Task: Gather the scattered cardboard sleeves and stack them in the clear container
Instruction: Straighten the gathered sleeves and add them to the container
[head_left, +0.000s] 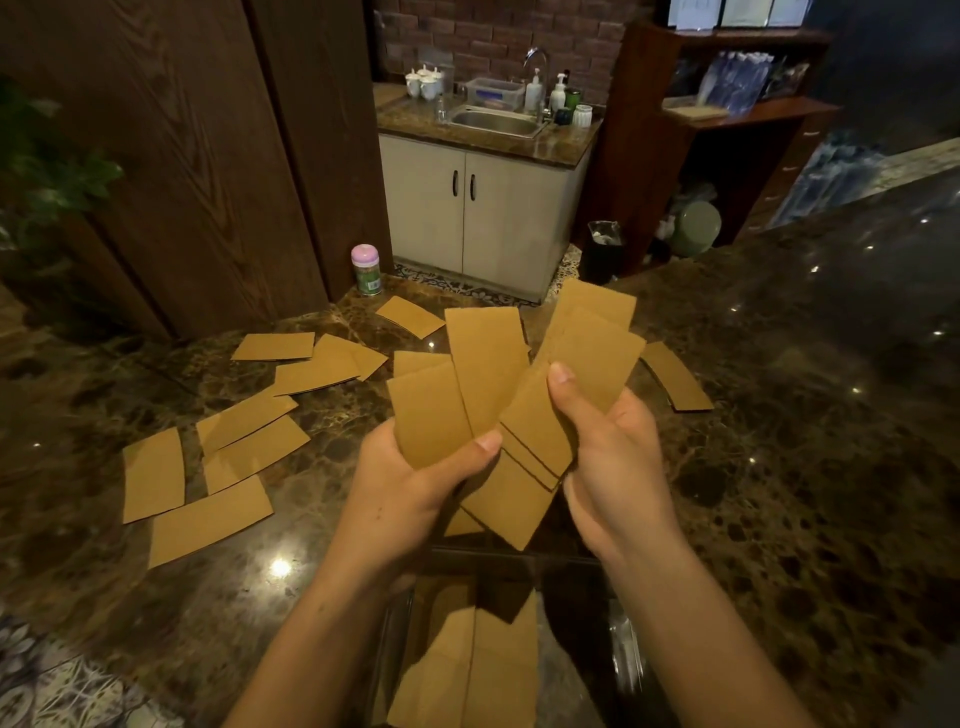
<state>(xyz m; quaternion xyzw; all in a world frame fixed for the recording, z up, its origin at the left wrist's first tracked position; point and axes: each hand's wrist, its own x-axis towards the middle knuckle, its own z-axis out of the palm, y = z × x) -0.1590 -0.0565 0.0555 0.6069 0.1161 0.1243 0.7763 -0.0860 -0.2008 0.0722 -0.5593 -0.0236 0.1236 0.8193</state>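
A fanned bunch of flat brown cardboard sleeves (488, 374) is held above the marble counter by both hands. My left hand (405, 483) grips the left part of the fan, thumb on top. My right hand (613, 457) grips the right part, thumb pressed on the front. Directly below them, at the near edge, stands the clear container (623, 654) with sleeves (478, 670) lying inside. Several more sleeves (208, 519) lie scattered flat on the counter to the left, and one sleeve (675, 376) lies to the right of the hands.
A small jar with a pink lid (366, 270) stands at the counter's far edge by a dark wooden panel (182, 182). Beyond are a sink cabinet (478, 208), a black bin (602, 249) and wooden shelves (727, 114). The dark counter (831, 415) stretches away to the right.
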